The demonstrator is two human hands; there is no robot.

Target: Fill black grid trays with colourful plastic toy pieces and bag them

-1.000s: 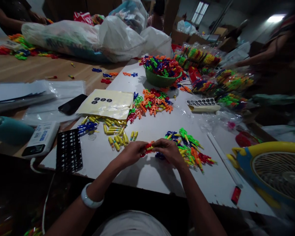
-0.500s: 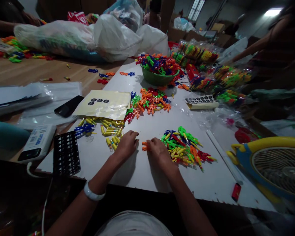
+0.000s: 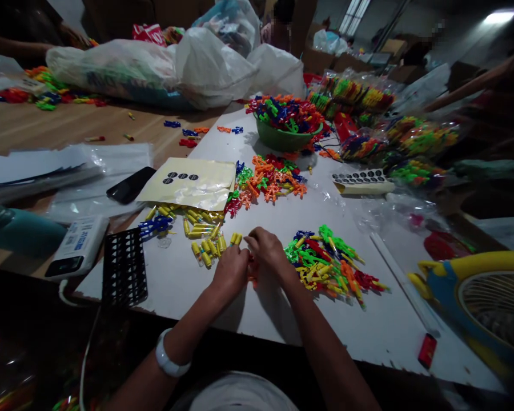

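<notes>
My left hand (image 3: pixel 232 268) and my right hand (image 3: pixel 268 249) meet above the white board, fingers curled inward and nearly touching. Between and below them shows a bit of an orange plastic figure (image 3: pixel 252 281), mostly hidden, with my right hand closed on it. My left fingers are bent too, and what they pinch is hidden. Short yellow tubes (image 3: pixel 236 238) appear just beyond my left fingertips; whether they are held is unclear. A pile of yellow tubes (image 3: pixel 208 251) lies left of my hands. To the right is a heap of coloured figures with yellow tubes (image 3: pixel 321 260).
Behind my hands are loose figures (image 3: pixel 269 180), a yellowish sticker sheet (image 3: pixel 192 182) and a heaped green bowl (image 3: pixel 282 137). A black tray (image 3: pixel 124 268), power bank (image 3: pixel 79 248) and phone (image 3: pixel 131 185) lie left. A yellow-blue fan (image 3: pixel 484 285) stands right; people are nearby.
My hands have come together, the left moving right to meet the right. The orange figure, plainly seen at my right fingertips before, is now mostly covered. The view has shifted slightly.
</notes>
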